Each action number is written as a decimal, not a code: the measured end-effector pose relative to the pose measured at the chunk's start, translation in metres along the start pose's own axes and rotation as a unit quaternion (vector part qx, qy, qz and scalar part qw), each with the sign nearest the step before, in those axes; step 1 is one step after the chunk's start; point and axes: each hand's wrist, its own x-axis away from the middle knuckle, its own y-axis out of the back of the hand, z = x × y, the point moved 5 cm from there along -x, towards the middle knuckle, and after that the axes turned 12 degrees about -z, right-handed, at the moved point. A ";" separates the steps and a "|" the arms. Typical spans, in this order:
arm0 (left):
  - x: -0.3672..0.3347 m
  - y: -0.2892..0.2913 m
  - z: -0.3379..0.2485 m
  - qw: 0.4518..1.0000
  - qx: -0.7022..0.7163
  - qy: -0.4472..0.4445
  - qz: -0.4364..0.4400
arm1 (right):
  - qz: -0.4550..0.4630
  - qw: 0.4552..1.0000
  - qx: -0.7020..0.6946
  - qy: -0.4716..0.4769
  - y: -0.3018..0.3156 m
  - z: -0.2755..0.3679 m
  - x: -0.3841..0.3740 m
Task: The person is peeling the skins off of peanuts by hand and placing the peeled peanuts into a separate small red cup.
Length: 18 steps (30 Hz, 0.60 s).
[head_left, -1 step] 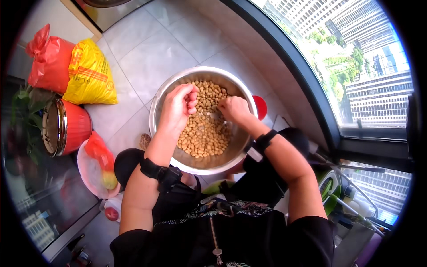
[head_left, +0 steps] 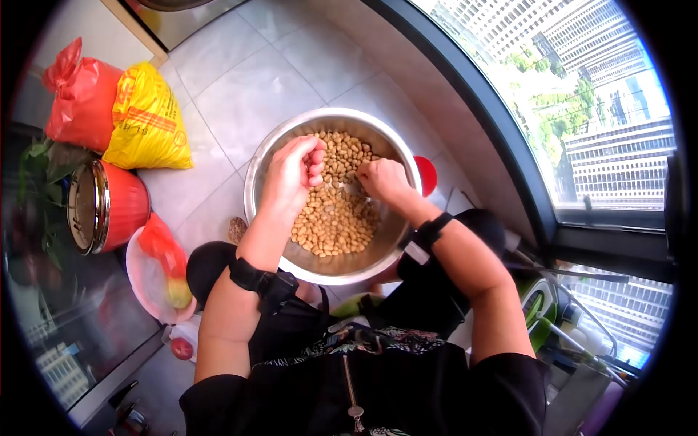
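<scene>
A wide stainless steel basin (head_left: 259, 156) stands in front of me, with many tan peanuts (head_left: 334, 221) over its bottom. They look unshelled. Over the left side of the basin is my left hand (head_left: 294, 171), its fingers curled inward and the fingertips close together; whatever they hold is hidden. My right hand (head_left: 385, 179) is lowered to the peanuts on the right side, fingers bent tightly with the knuckles up. Its fingertips are at the peanuts, and I cannot make out what is between them.
Left on the tiled floor (head_left: 240, 87) are a red plastic bag (head_left: 83, 105), a yellow bag (head_left: 149, 120), a red pot (head_left: 125, 207) and a pink basin (head_left: 138, 272). A red object (head_left: 424, 176) sits against the steel basin's right side. A window frame (head_left: 480, 102) curves along the right.
</scene>
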 end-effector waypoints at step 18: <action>0.006 0.000 0.004 1.000 0.003 0.016 -0.005 | 0.049 0.969 0.149 0.192 -0.038 0.031 0.010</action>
